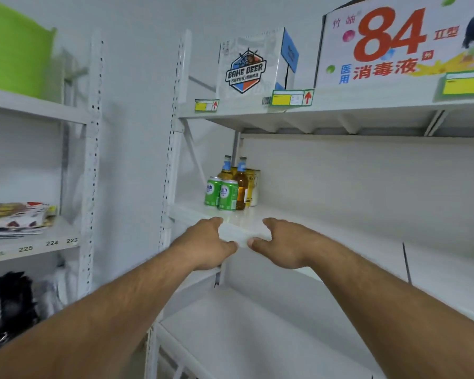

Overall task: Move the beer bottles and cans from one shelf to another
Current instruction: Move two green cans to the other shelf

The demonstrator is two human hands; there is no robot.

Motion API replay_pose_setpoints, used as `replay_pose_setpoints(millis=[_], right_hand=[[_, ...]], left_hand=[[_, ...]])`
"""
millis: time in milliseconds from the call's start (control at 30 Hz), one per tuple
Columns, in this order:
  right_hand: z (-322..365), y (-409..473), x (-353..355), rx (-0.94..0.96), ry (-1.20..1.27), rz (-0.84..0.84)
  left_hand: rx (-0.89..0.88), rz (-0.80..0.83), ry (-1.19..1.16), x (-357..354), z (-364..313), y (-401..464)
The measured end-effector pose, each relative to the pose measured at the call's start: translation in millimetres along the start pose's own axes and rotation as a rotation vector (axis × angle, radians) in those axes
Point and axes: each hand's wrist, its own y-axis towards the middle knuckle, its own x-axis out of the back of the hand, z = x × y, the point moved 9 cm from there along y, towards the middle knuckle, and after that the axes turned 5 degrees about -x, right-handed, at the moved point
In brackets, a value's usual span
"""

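Note:
Two green beer cans (pixel 221 192) stand at the left end of the middle white shelf (pixel 340 231). Behind them stand two amber beer bottles (pixel 241 184) with blue neck labels and a gold-and-white can (pixel 253 187). My left hand (pixel 207 242) and my right hand (pixel 281 242) reach side by side toward the shelf's front edge, just short of the cans. Both have loosely curved fingers and hold nothing. The lower shelf (pixel 244 337) beneath is bare.
On the top shelf stand a "BAHE BEER" carton (pixel 251 64) and a large "84" disinfectant box (pixel 400 42). A second rack at left carries a green tub (pixel 14 47), folded packets (pixel 17 217) and a black furry thing (pixel 6 310) below.

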Motion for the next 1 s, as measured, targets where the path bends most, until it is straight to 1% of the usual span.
replay_pose_setpoints(millis=[233, 467, 567, 900, 1000], right_hand=[[5.5, 51.4, -8.7, 0.003, -0.02, -0.026], [-6.9, 109.8, -8.3, 0.002, 0.0, -0.073], [-8.0, 131.5, -9.8, 0.006, -0.013, -0.076], [2.8, 181.6, -23.8, 0.002, -0.023, -0.067], [12.2, 196.9, -21.7, -0.007, 0.003, -0.095]], left_hand=[[0.008, -0.007, 0.006, -2.1, 17.7, 40.6], [-0.04, -0.015, 0.13, 1.7, 12.6, 89.8], [-0.032, -0.021, 0.16, 1.3, 18.6, 109.2], [-0.043, -0.014, 0.134, 3.8, 51.7, 168.6], [-0.061, -0.014, 0.112, 8.0, 68.9, 189.4]])
